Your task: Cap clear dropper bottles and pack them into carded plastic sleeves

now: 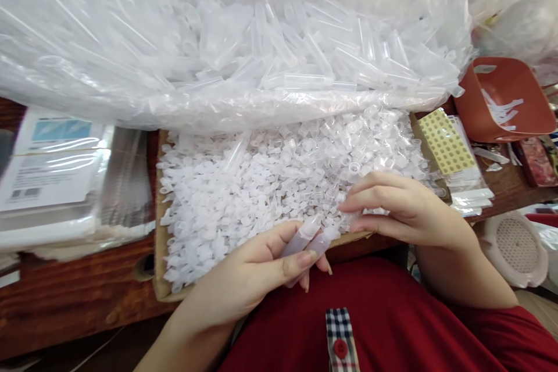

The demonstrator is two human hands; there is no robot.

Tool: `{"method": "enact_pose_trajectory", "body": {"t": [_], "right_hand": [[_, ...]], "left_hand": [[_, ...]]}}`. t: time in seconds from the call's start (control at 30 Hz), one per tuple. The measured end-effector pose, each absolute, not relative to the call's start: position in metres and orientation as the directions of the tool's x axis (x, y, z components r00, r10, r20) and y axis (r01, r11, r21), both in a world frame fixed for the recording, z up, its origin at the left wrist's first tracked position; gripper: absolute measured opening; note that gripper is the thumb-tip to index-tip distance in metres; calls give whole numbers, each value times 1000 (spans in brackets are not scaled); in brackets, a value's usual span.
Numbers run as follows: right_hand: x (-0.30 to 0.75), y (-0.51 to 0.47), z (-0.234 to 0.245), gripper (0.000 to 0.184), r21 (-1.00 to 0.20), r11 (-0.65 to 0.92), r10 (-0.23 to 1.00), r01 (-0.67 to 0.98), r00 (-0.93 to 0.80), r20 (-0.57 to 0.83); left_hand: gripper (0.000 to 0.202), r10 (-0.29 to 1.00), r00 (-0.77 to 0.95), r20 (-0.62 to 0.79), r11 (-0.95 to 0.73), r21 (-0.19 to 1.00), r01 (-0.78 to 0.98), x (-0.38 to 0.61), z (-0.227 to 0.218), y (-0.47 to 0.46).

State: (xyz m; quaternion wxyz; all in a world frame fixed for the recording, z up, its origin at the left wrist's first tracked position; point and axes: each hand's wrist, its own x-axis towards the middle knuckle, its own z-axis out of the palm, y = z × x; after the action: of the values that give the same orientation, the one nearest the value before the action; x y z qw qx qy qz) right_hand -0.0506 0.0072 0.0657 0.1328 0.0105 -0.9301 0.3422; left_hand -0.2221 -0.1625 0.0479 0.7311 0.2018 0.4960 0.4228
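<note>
Two slim translucent plastic tubes [300, 242] lie side by side in my left hand [261, 270], pinched between thumb and fingers. Their upper ends, with clear fittings on them, point up and to the right. My right hand [394, 209] hovers just beyond those ends, fingers curved and thumb apart from them, with no part plainly visible in its grip. Beneath both hands is a shallow cardboard box [162, 279] filled with small clear and whitish plastic caps [226, 203]. A single loose tube [238, 151] rests on top of the caps.
Behind the box bulges a large clear bag [244, 107] full of tubes. Packaged sleeves [56, 186] are stacked at left. On the right are a yellow sticker sheet [447, 142], an orange-brown bin [514, 122] holding white strips, and a round pale perforated object [517, 250].
</note>
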Motion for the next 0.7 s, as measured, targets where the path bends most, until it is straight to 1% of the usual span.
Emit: {"method": "enact_pose_trajectory", "body": {"t": [0.07,0.17,0.23,0.3,0.37,0.43,0.5,0.53,0.6,0.7], "right_hand": [[-49,6,64,17,-692,703,21,-162,-968,248],[-47,3,62,18,-759,628,23,-172,-971,239],[-46,0,61,16,-784,594,13,-182,-972,235],[-46,-3,59,13,-779,600,9,-183,-972,235],[-47,-6,56,22,-750,648,49,-131,-976,213],[-48,-7,52,39,-728,684,102,-54,-980,169],[-48,-7,51,53,-727,686,131,6,-985,115],[-48,-6,50,56,-735,678,140,24,-985,96],[-46,-3,52,52,-753,657,136,27,-987,83],[-42,1,55,36,-752,659,70,-34,-992,106]], "left_hand": [[15,813,216,-541,580,716,-389,-224,46,-161],[17,783,315,-536,620,713,-327,-228,43,-160],[19,768,343,-540,633,718,-289,-228,42,-159],[19,763,350,-543,638,720,-272,-228,43,-159],[19,759,352,-548,641,724,-256,-226,43,-157],[19,757,352,-550,640,734,-228,-224,43,-155],[19,770,331,-546,626,745,-228,-221,42,-154],[18,779,320,-540,619,743,-254,-220,41,-153],[16,797,302,-523,603,722,-340,-219,40,-152],[14,804,305,-510,595,691,-411,-218,39,-152]]}}
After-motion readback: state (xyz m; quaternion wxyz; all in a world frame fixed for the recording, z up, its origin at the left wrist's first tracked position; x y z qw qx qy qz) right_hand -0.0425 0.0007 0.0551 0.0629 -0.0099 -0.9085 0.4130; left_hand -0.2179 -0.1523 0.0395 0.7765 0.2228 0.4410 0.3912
